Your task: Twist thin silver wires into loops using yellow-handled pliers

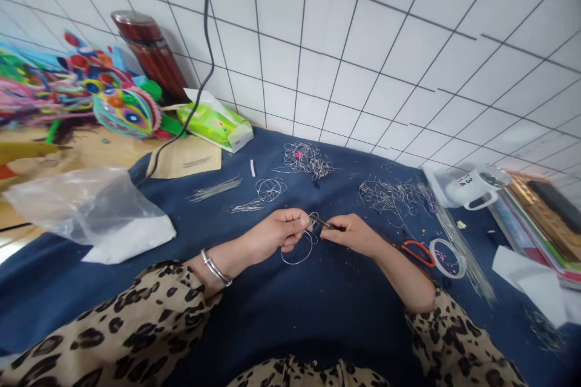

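In the head view, a wire loop (pixel 297 263) is pinched at its top between the thumb and fingertips of the left hand (pixel 276 231), and it hangs just above a blue cloth (pixel 290 314) in the middle of the worktop. A slim dark tool (pixel 324 222) is held in the right hand (pixel 354 234), whose fingers are pressed together around it. The tool's tip is set against the top of the loop. 1 bangle (pixel 216 267) is worn on the left wrist. Orange-handled scissors (pixel 416 252) and a tape roll (pixel 447 257) are seen just right of the right forearm. Tangled wires (pixel 390 193) and a white mug (pixel 472 188) lie farther back. A plastic bag (pixel 82 205) lies well to the left.
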